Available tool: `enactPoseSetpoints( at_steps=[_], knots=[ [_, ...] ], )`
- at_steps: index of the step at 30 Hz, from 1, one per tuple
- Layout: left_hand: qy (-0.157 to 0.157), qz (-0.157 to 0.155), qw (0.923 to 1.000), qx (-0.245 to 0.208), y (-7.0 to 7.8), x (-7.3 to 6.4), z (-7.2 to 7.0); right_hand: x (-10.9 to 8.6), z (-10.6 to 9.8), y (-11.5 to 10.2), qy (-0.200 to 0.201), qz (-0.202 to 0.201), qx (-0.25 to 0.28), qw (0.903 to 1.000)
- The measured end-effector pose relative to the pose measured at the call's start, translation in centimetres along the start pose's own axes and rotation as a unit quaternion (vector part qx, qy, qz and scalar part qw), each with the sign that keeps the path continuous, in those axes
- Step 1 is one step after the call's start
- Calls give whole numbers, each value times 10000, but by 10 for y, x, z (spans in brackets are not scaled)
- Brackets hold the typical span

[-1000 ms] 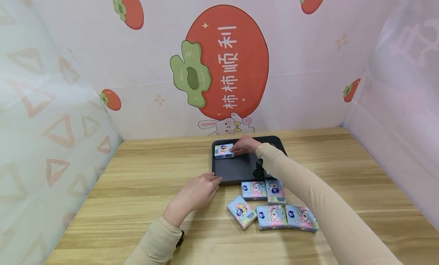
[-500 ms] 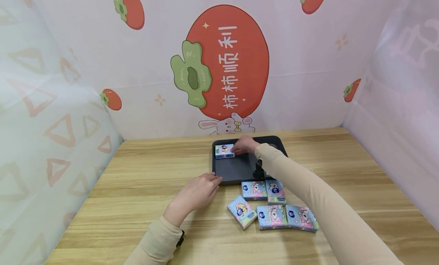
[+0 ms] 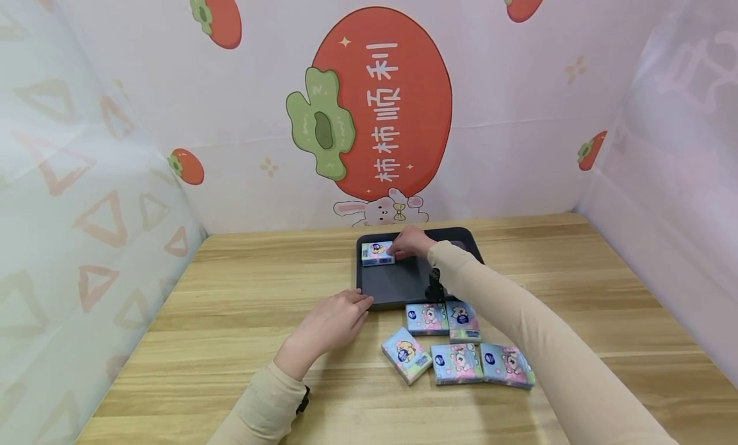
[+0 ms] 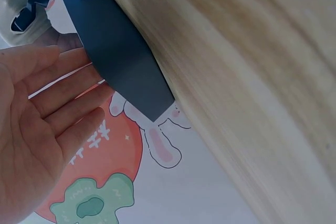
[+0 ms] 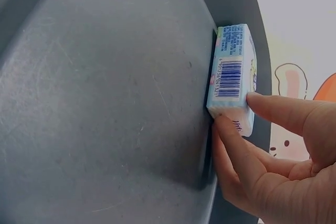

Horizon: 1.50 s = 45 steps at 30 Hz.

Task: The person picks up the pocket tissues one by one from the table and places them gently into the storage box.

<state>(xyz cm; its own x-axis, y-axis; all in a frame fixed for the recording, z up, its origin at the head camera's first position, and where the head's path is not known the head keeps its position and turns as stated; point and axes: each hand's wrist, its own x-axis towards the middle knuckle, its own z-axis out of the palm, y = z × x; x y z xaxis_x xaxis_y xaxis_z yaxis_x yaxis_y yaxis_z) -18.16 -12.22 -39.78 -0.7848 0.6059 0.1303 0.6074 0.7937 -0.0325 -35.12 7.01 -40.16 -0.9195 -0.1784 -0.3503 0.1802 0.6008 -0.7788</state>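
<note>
A dark grey tray point(image 3: 398, 283) lies at the back of the table. In its far left corner sits a pocket tissue pack point(image 3: 377, 253), its barcode side showing in the right wrist view. My right hand point(image 3: 412, 242) pinches the pack's right end, with the thumb point(image 5: 273, 109) on its top face and a fingertip at the end. My left hand point(image 3: 336, 317) touches the tray's front left corner with extended fingers. In the left wrist view its palm point(image 4: 47, 124) is seen beside the tray's outer wall point(image 4: 118, 51).
In front of the tray lie several more tissue packs, including a tilted one point(image 3: 406, 356) and one at the right point(image 3: 507, 366). The wooden table point(image 3: 242, 291) is closed in by a printed back wall point(image 3: 254, 99) and side walls.
</note>
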Motion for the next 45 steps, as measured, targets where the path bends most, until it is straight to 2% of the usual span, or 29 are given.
enactPoseSetpoints(
  at_steps=[8,17,34,39,45],
  knots=[
    [47,88,9999,61,1,1,2,2,-3,1,269,184,-271,9991],
    [-4,-13,10000,-18,0,1,2,-8,-14,1,240,-102,-1257,9917],
    [14,23,10000,-65,-1,1,4,-56,-38,0,376,-758,-2230,9711],
    [78,62,9999,-74,-1,1,4,-67,-42,2,575,-880,-2348,9663],
    [121,88,9999,-83,-1,1,4,-85,-46,5,620,-933,-2475,9624]
  ],
)
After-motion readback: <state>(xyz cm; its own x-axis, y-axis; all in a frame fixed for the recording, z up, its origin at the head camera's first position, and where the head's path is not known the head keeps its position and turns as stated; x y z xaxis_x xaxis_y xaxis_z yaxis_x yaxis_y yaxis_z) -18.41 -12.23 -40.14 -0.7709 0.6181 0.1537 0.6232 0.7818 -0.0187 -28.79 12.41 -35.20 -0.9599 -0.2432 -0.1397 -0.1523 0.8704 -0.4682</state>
